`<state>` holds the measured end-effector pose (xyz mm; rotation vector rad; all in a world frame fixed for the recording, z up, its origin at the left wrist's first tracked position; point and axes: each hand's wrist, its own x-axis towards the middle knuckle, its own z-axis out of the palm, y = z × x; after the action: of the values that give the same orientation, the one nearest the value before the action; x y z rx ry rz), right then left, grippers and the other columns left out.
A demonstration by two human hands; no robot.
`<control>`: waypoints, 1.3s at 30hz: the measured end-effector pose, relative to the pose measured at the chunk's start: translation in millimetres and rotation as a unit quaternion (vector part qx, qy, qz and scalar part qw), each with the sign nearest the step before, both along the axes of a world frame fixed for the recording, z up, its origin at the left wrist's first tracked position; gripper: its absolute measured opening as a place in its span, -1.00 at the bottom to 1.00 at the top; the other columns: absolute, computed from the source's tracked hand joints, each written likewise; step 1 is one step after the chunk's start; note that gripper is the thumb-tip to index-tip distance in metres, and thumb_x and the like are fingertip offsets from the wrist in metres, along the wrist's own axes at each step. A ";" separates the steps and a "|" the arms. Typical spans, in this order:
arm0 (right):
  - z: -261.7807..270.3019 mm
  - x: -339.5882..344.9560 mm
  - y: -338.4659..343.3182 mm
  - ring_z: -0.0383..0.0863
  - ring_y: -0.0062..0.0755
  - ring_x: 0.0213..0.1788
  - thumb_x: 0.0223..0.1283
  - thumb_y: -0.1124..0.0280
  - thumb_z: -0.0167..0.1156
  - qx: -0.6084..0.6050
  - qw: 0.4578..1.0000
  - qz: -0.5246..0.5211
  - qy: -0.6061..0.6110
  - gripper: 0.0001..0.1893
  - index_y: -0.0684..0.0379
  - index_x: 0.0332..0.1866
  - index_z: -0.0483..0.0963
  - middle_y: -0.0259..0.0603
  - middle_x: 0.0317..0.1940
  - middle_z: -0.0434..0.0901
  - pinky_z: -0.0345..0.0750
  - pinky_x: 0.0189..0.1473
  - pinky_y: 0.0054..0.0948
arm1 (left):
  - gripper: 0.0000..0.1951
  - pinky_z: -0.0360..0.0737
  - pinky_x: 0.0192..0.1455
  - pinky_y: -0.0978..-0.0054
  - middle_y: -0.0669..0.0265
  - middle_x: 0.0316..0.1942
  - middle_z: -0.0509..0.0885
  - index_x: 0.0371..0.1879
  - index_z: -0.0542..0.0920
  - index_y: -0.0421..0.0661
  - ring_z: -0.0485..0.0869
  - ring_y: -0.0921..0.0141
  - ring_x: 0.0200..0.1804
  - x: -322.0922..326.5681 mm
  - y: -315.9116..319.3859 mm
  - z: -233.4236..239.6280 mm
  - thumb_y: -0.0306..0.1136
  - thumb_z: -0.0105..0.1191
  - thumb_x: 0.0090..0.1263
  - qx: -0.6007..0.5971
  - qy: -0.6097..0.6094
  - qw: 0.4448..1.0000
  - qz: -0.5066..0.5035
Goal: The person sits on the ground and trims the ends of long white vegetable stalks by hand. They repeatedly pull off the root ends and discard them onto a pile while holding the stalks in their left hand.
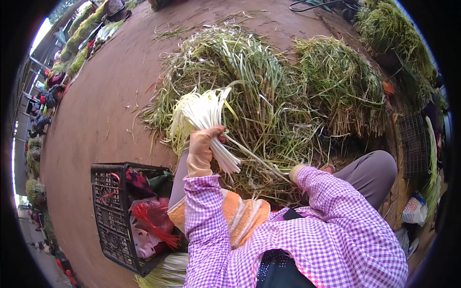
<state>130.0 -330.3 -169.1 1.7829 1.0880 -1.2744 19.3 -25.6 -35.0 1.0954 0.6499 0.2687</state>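
My left hand (202,149), in a tan rubber glove, is closed around a bundle of white-stemmed leafy stalks (205,109), which look like blanched chives. Their pale yellow tops fan out above the fist and the even white ends point down to the right. One long pale stalk (255,157) runs from beside this fist toward my right hand (296,173). The right hand is gloved too and blurred, partly hidden by its checked sleeve; whether its fingers hold the stalk cannot be made out. Before me lies a large heap of green stalks (252,82), with loose stems under both hands.
A black plastic crate (113,219) with red ties and bags stands at my left. More pale stalks (169,270) lie below it. A second heap (338,79) is at the right, near another crate (414,144). An orange-striped towel (241,216) covers my lap. People sit far left.
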 end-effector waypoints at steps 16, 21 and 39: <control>45.4 -16.9 113.4 0.55 -0.54 -0.53 0.44 0.25 0.10 0.356 0.721 -0.549 0.229 -0.72 0.23 -0.06 0.64 -0.25 -0.40 0.68 0.55 -0.40 -0.38 | -0.85 0.67 -0.33 0.48 0.16 -0.44 0.71 -0.27 0.70 -0.38 0.67 0.37 -0.44 5.3 -3.8 0.2 -0.52 0.19 0.32 -0.004 0.026 1.000 0.005; -35.1 -7.1 1.3 0.69 -0.30 -0.20 0.36 0.12 0.18 0.227 0.899 -0.365 0.084 -0.64 0.12 0.09 0.62 -0.12 -0.20 0.72 0.59 -0.03 -0.28 | -0.85 0.67 -0.34 0.50 0.13 -0.36 0.73 -0.22 0.70 -0.37 0.66 0.38 -0.43 5.3 0.7 0.1 -0.53 0.17 0.34 -0.016 0.018 0.998 0.059; 85.8 19.4 133.2 0.35 -0.67 -0.78 0.36 0.03 0.19 0.281 0.573 -0.565 0.522 -0.58 0.26 -0.22 0.67 -0.24 -0.42 0.75 0.32 -0.66 -0.58 | -0.81 0.70 -0.32 0.47 0.12 -0.37 0.73 -0.24 0.68 -0.40 0.69 0.35 -0.42 -2.6 7.3 -1.9 -0.54 0.23 0.21 -0.040 -0.005 0.999 -0.004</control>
<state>149.5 -197.1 -83.3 2.2503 0.8042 -3.4196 16.7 -18.3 -36.8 1.0198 0.6412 0.2389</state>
